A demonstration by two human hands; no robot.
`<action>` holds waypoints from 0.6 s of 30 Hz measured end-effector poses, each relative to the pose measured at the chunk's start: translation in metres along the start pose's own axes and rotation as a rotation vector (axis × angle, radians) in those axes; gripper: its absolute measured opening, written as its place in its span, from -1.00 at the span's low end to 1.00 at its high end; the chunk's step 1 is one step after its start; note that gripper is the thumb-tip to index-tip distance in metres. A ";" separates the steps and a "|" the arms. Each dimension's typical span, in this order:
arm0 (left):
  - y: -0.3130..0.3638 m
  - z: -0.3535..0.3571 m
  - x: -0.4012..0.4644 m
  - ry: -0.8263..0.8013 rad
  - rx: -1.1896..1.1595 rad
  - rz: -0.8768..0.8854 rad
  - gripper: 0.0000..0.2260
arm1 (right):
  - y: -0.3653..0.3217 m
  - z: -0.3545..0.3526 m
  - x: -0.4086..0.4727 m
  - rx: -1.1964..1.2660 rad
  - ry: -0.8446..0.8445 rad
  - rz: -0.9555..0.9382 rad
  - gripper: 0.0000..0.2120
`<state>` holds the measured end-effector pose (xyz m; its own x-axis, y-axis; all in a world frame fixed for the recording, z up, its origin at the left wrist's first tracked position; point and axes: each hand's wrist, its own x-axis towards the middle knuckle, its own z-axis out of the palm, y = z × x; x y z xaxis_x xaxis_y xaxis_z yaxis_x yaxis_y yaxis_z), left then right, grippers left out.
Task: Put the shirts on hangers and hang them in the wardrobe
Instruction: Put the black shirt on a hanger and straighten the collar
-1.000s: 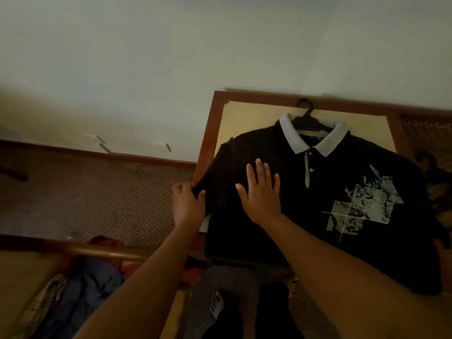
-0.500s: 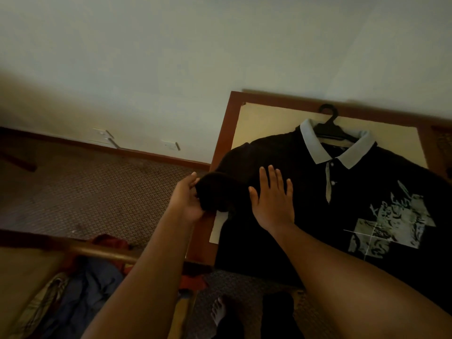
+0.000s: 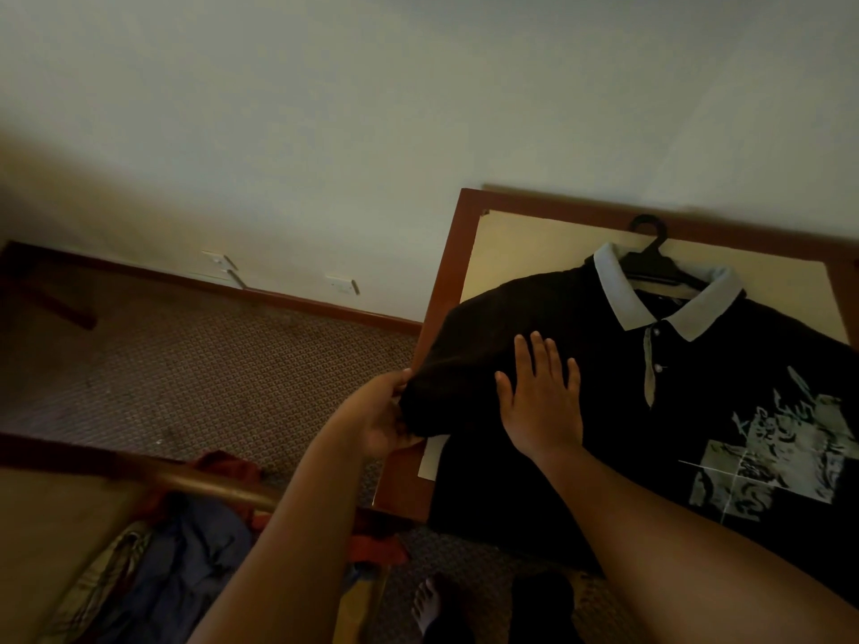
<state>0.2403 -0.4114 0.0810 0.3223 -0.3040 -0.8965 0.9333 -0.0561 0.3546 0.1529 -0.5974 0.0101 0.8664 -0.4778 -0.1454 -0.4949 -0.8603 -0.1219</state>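
1. The sleeve (image 3: 446,388) of the black shirt (image 3: 627,411) lay flat a second ago; now the left hand (image 3: 381,420) has lifted it and is folding it inward over the body of the shirt. I think the person is tidying the shirt before carrying it.
2. The shirt lies on the worktop (image 3: 511,239) with the hanger (image 3: 655,267) already in its collar, so hanging it in the wardrobe remains.
3. The left hand grips the sleeve end with curled fingers.
4. The right hand (image 3: 539,402) is open, its fingers straight, and presses flat on the shirt beside the sleeve.
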 end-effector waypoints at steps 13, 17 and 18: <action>0.000 0.000 0.008 0.166 -0.086 0.721 -0.78 | 0.000 -0.002 0.001 -0.005 -0.005 -0.010 -0.41; 0.017 -0.002 0.033 0.082 0.047 0.602 -0.76 | -0.001 -0.004 0.000 -0.001 -0.003 0.002 -0.41; 0.021 0.000 0.042 0.138 0.187 0.618 -0.71 | -0.002 -0.004 0.000 -0.002 -0.007 0.003 -0.41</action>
<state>0.2736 -0.4257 0.0510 0.8190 -0.2088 -0.5345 0.5307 -0.0785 0.8439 0.1538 -0.5967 0.0147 0.8644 -0.4790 -0.1528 -0.4973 -0.8593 -0.1193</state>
